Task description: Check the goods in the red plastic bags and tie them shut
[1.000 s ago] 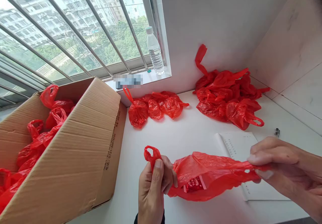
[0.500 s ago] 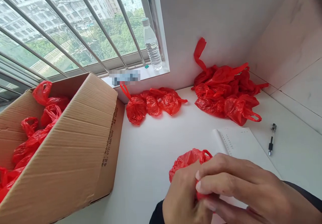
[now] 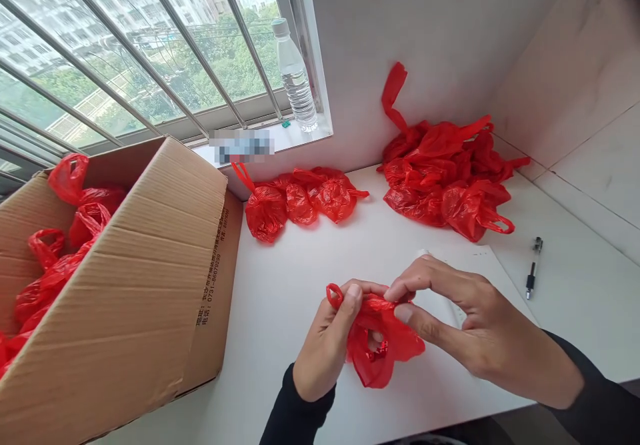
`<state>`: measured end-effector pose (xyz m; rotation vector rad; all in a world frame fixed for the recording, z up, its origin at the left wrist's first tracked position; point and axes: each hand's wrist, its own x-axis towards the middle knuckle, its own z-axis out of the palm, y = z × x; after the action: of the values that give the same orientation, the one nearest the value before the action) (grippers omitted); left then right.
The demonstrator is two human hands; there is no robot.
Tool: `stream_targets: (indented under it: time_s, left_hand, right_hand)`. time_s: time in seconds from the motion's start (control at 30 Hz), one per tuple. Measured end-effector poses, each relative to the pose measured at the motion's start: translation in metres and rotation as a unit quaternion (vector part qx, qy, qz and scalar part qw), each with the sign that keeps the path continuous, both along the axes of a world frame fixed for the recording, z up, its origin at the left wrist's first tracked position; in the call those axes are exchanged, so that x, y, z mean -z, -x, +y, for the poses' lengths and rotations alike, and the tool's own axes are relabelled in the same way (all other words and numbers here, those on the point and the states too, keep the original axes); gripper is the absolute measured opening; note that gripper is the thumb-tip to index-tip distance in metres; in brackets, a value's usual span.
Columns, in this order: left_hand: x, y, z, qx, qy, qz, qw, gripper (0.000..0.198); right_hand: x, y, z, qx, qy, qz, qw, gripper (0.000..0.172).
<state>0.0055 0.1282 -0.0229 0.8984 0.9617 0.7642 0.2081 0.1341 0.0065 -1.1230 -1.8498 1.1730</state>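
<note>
Between my hands, above the white table (image 3: 270, 305), is a red plastic bag (image 3: 385, 365) with its mouth partly spread. My left hand (image 3: 327, 345) grips its left edge between thumb and fingers, and a small handle loop pokes up beside the thumb. The right edge of the bag is pinched by the thumb and fingertips of my right hand (image 3: 465, 318). Through the opening, part of a finger and something shiny red show; what the shiny thing is, I cannot tell. Under my right hand lies an open notebook (image 3: 477, 265), partly covered.
A cardboard box (image 3: 145, 285) holding several red bags stands on the left. Red bundles (image 3: 300, 202) line the wall, with a bigger heap of red bags (image 3: 445, 172) at the back right. A pen (image 3: 533, 268) lies right; a water bottle (image 3: 297, 85) stands on the sill.
My hands have moved apart and a little up from being closed together. The bag, mostly hidden before, is now stretched between them with its mouth showing. The view has shifted slightly.
</note>
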Motion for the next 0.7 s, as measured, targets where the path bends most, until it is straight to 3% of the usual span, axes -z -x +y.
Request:
stream_targets:
  time_s: [0.13, 0.23, 0.3, 0.43, 0.57, 0.63, 0.7]
  left_hand:
    - [0.003, 0.004, 0.002, 0.005, -0.008, 0.001, 1.0, 0.034]
    - [0.0, 0.007, 0.002, 0.017, -0.017, 0.009, 1.0, 0.025]
    - [-0.004, 0.009, 0.001, 0.023, -0.027, 0.014, 0.999, 0.02]
    - [-0.008, 0.011, 0.0, 0.034, -0.055, 0.029, 0.997, 0.017]
    - [-0.001, 0.01, -0.004, 0.027, -0.102, 0.077, 0.991, 0.009]
    - [0.006, 0.008, -0.005, 0.003, -0.164, 0.15, 0.975, 0.008]
    - [0.013, 0.006, -0.006, -0.031, -0.252, 0.234, 0.938, 0.018]
  right_hand:
    - [0.007, 0.002, 0.0, -0.048, -0.046, 0.0, 0.998, 0.02]
    - [0.019, 0.006, 0.003, -0.09, -0.085, -0.06, 0.991, 0.065]
    - [0.028, 0.008, 0.007, -0.12, -0.093, -0.092, 0.984, 0.081]
    - [0.039, 0.01, 0.011, -0.11, -0.081, -0.121, 0.983, 0.063]
    - [0.038, 0.009, 0.015, -0.088, -0.045, -0.112, 0.989, 0.045]
    - [0.036, 0.01, 0.016, -0.09, -0.022, -0.095, 0.991, 0.04]
    - [0.036, 0.011, 0.016, -0.088, 0.004, -0.08, 0.993, 0.038]
